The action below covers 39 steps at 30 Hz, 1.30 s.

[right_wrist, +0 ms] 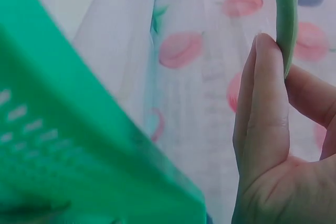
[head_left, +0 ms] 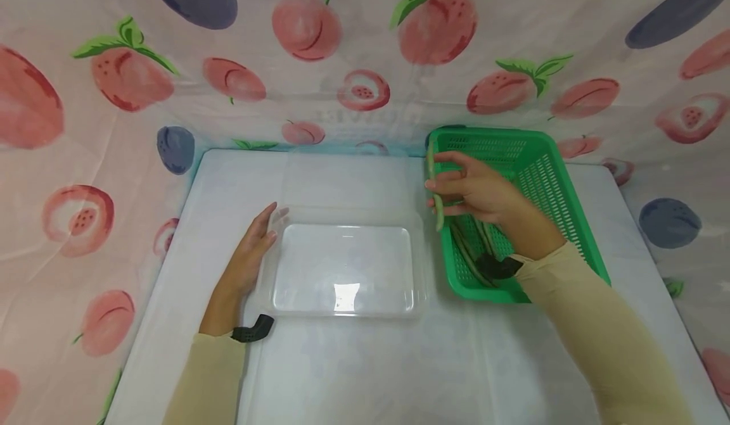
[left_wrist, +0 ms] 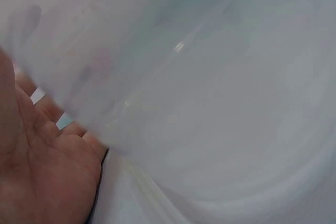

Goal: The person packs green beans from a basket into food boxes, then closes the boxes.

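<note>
A slim green bean pod (head_left: 438, 213) is pinched between the fingers and thumb of my right hand (head_left: 481, 190). That hand is over the left rim of a green plastic basket (head_left: 576, 222). In the right wrist view the bean (right_wrist: 286, 19) stands nearly upright at the fingertips. More long, thin pods (head_left: 467, 251) lie in the basket, partly hidden by the hand and wrist. My left hand (head_left: 251, 247) rests against the left side of a clear plastic container (head_left: 419, 273), fingers extended. In the left wrist view the container's wall (left_wrist: 173, 93) covers part of the fingers.
The container stands left of the basket on a white-covered table (head_left: 353, 374). A fruit-print cloth (head_left: 365, 45) hangs behind the table and along both sides. Black straps or devices (head_left: 253, 329) sit at both wrists.
</note>
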{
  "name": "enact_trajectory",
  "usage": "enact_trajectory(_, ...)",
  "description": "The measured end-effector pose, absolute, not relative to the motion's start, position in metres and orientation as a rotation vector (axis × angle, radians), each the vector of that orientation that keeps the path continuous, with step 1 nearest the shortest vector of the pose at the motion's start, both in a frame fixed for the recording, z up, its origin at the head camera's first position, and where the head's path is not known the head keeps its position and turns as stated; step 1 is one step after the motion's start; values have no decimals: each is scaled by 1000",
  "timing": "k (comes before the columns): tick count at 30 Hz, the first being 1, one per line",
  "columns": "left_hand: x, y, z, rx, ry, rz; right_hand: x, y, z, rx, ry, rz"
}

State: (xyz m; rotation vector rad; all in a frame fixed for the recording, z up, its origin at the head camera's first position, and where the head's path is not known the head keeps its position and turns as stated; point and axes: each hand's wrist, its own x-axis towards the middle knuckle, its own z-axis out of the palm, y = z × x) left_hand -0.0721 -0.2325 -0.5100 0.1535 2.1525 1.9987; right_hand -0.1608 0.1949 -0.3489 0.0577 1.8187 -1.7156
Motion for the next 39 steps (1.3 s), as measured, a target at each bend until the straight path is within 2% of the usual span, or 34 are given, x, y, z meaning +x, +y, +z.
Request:
enact_trajectory(14, -72, -233, -510, 146, 2129, 2015, -152, 144, -354, -14, 1760, -1683)
enact_trajectory(21, -71, -233, -510, 63, 2143, 1963, -150, 119, -360, -21, 1743, -1649)
enact_trajectory(39, -71, -233, -509, 156, 2114, 2017, -132, 63, -376, -37, 1637, -1632)
